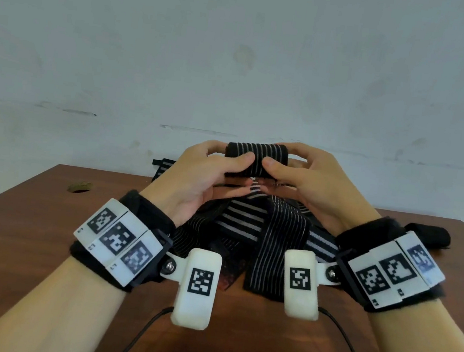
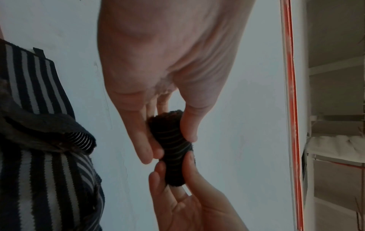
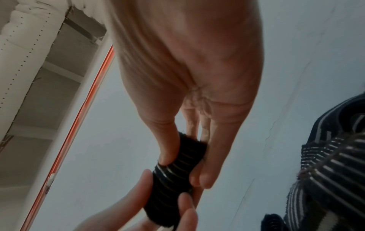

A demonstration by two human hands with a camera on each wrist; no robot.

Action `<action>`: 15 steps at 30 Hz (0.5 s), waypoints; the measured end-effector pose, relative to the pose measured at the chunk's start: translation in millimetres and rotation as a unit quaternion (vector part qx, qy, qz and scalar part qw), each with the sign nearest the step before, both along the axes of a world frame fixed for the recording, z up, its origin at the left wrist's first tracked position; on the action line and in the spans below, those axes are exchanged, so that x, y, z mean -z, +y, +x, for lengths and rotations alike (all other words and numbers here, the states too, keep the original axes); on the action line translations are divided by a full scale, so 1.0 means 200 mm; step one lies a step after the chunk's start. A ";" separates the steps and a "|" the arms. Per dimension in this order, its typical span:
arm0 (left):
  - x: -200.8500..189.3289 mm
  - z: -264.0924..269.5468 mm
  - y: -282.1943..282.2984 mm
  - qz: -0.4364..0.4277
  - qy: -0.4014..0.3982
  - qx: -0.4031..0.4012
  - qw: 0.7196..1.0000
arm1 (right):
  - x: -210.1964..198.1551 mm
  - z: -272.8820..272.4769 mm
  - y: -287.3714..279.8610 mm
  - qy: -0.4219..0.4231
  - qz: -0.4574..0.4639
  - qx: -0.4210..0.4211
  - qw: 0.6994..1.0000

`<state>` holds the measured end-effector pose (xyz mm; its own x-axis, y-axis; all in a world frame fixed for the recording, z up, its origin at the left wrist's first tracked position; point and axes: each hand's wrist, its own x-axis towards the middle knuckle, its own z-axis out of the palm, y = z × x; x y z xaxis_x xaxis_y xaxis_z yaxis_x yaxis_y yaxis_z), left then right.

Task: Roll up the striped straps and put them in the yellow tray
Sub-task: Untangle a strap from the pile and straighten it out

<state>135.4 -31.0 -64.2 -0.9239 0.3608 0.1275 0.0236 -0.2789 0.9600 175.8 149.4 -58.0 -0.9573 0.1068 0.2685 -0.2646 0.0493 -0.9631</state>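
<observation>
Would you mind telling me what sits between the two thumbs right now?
The rolled strap fills the gap: the left hand and right hand pinch it from either end, plainest in the head view.

Rolled strap [image 1: 256, 161] ribbed elastic cloth, matt, fuzzy ends, loose straps [image 1: 250, 228] same weave, tabletop [image 1: 31, 209] smooth reddish-brown wood, slight sheen

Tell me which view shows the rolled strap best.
The head view: the rolled strap lies sideways in good light, stripes clear, with the left hand and right hand each pinching an end. Both wrist views show it dark and foreshortened, partly covered by fingers.
</observation>
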 end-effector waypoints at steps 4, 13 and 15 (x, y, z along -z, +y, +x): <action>-0.03 0.00 -0.05 -0.035 0.025 0.004 0.999 | 0.00 0.00 -0.01 0.000 0.001 0.027 1.000; 0.06 -0.10 -0.05 -0.115 0.092 -0.112 0.983 | 0.06 -0.07 -0.04 -0.035 0.000 0.050 0.998; 0.07 -0.11 -0.05 -0.100 0.100 -0.124 0.982 | 0.05 -0.08 -0.05 -0.030 -0.007 0.047 0.998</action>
<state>113.7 -40.9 -77.2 -0.9499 0.1647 0.2658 0.2615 -0.0473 0.9640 159.4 139.3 -67.0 -0.9575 0.1998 0.2081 -0.2005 0.0575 -0.9780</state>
